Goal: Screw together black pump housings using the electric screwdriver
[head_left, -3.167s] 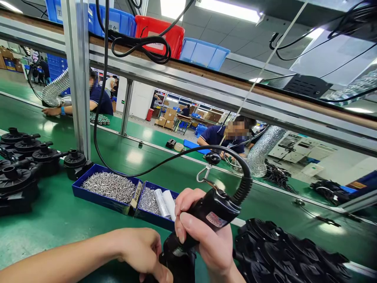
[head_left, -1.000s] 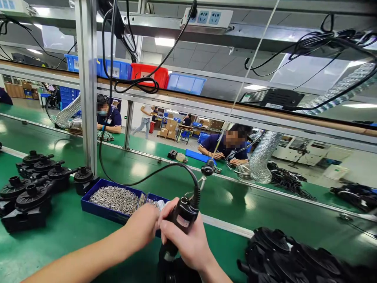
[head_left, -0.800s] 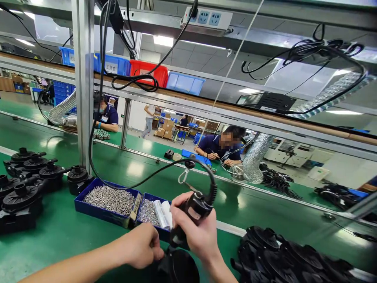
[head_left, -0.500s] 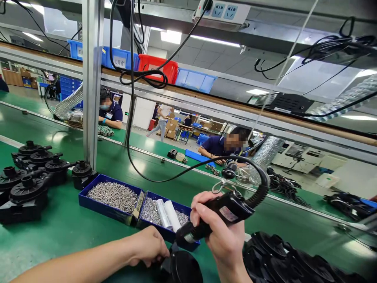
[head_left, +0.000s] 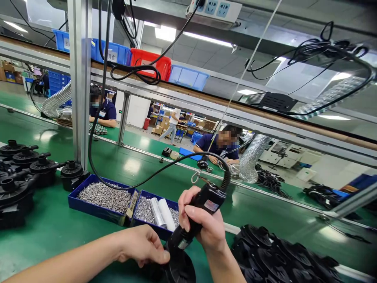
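With the electric screwdriver as the clock's centre, a broad green bench, smooth and glossy enough to mirror the lights, spreads beneath everything. A straight, brushed-looking metal post rises between ten and eleven o'clock, and a crinkled foil duct hangs at two. Between three and four sits a cluster of matte black, disc-shaped moulded parts; at nine, black round housings carry stubby, upright spouts.

The bare right hand, on the three o'clock side, has its fingers wrapped firmly round the black, cylindrical electric screwdriver, which tilts down and slightly left. The bare left hand lies at eight, fingers curled by the tool's lower end; whether they pinch anything is hidden. At six, under the tool's low end, is a dark round workpiece, smooth and curved, partly cut off by the frame edge.

Between nine and ten, two blue, straight-sided trays stand end to end. The farther one brims with slim silvery screws; the nearer holds a glossy clear roll and a matte white roll lying on small shiny metal pieces. A smooth black cable arcs to a ribbed sleeve on the tool's top.
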{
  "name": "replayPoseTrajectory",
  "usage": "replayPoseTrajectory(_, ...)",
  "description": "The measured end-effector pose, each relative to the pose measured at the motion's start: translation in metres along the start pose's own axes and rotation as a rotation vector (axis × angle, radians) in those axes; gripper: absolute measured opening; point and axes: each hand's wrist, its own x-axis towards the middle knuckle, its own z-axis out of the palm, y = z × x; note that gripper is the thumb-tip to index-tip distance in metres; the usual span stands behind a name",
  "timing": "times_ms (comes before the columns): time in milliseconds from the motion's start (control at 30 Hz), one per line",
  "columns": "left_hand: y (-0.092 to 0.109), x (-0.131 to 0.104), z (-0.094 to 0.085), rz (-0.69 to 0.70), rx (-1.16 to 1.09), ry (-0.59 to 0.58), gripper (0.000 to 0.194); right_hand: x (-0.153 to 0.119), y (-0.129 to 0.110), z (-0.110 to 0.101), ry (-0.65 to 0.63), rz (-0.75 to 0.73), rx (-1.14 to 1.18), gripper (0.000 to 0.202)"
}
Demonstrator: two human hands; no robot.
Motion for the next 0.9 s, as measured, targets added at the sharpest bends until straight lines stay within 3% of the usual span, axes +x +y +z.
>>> replayPoseTrajectory(100,-0.005,0.002,0.003,-0.004,-0.012,0.011,0.075,-0.001,0.000,0.000,-0.016,0.020,-0.014,0.020)
replayPoseTrajectory(367,-0.006,0.005,0.023,-0.095,-0.090,0.199,0.058,-0.001,0.003,0.002,-0.009,0.031,-0.020,0.026)
replayPoseTrajectory(567,-0.002,-0.002,0.025,-0.102,-0.060,0.223,0.056,-0.002,0.004,0.001,-0.050,0.035,-0.006,0.024)
replayPoseTrajectory(767,-0.002,-0.002,0.023,-0.072,-0.010,0.240,0.058,0.002,0.005,-0.006,-0.354,0.023,0.131,0.042)
replayPoseTrajectory(900,-0.005,0.002,0.024,-0.130,-0.043,0.237,0.062,0.000,0.005,0.003,-0.063,0.038,-0.013,0.023)
